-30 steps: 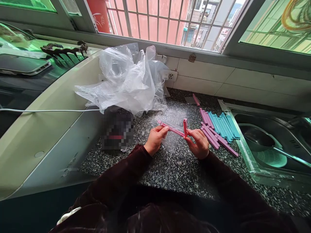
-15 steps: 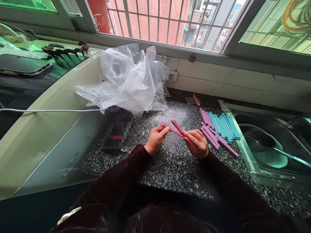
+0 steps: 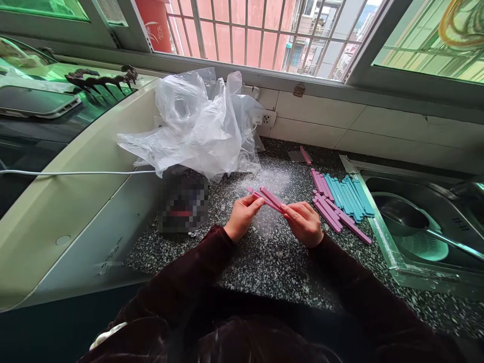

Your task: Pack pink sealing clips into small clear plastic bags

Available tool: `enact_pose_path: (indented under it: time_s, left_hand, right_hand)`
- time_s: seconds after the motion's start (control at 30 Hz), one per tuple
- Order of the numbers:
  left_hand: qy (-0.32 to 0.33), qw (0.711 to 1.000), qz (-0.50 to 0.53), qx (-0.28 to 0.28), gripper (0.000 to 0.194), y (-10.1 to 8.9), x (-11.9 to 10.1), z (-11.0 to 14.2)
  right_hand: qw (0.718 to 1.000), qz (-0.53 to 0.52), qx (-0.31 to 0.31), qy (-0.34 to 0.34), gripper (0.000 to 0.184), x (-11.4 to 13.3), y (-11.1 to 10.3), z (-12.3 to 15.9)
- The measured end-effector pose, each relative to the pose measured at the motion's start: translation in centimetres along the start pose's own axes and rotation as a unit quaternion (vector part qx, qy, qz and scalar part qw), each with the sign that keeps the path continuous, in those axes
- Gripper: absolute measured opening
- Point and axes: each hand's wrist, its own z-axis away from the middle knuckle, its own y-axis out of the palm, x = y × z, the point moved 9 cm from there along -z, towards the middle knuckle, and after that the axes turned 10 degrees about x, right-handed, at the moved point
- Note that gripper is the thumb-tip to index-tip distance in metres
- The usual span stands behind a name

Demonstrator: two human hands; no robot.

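Both my hands hold one pink sealing clip (image 3: 266, 197) over the speckled counter (image 3: 264, 262). My left hand (image 3: 242, 217) pinches its left end between thumb and fingers. My right hand (image 3: 303, 222) is closed on the hinged right end, pressing the upper arm down almost onto the lower one. A small clear plastic bag (image 3: 266, 219) hangs below the clip, caught between its arms. To the right of my right hand lies a pile of pink clips (image 3: 333, 212) and blue clips (image 3: 348, 194).
A crumpled clear plastic bag (image 3: 200, 126) lies at the back left, with a dark blurred object (image 3: 183, 204) beside it. A steel sink (image 3: 427, 227) with a bowl sits at right. One single pink clip (image 3: 305, 155) lies near the tiled wall. A white cable (image 3: 75, 172) runs at left.
The clip's upper arm stood upright a second ago; my right hand has folded it down nearly flat onto the lower arm. My left hand has stayed in place.
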Motion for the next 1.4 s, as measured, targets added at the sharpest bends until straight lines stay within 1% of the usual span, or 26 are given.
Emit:
enact_pose_path:
  time_s: [0.27, 0.43, 0.63, 1.1, 1.3, 1.4]
  left_hand:
    - [0.018, 1.0, -0.016, -0.001, 0.036, 0.23, -0.77, 0.04]
    - [0.028, 0.999, -0.019, 0.014, 0.036, 0.38, -0.85, -0.05]
    - [0.027, 0.999, -0.014, 0.018, 0.035, 0.39, -0.7, -0.25]
    - [0.022, 0.997, -0.068, 0.031, 0.022, 0.17, -0.79, -0.36]
    - [0.017, 0.996, -0.066, 0.049, 0.03, 0.23, -0.44, -0.38]
    - [0.02, 0.996, -0.075, 0.039, 0.037, 0.0, -0.48, -0.35]
  right_hand:
    - [1.0, -0.003, 0.004, -0.008, 0.055, 0.16, 0.09, -0.11]
    - [1.0, 0.0, 0.013, 0.0, 0.054, 0.0, 0.35, -0.03]
    - [1.0, -0.004, 0.022, 0.005, 0.059, -0.07, 0.56, -0.09]
    - [0.999, 0.004, 0.039, 0.015, 0.047, -0.19, 0.74, -0.2]
    - [0.999, 0.023, 0.038, 0.002, 0.049, 0.04, 0.63, -0.24]
    - [0.999, 0.025, 0.043, -0.007, 0.05, 0.19, 0.71, -0.21]
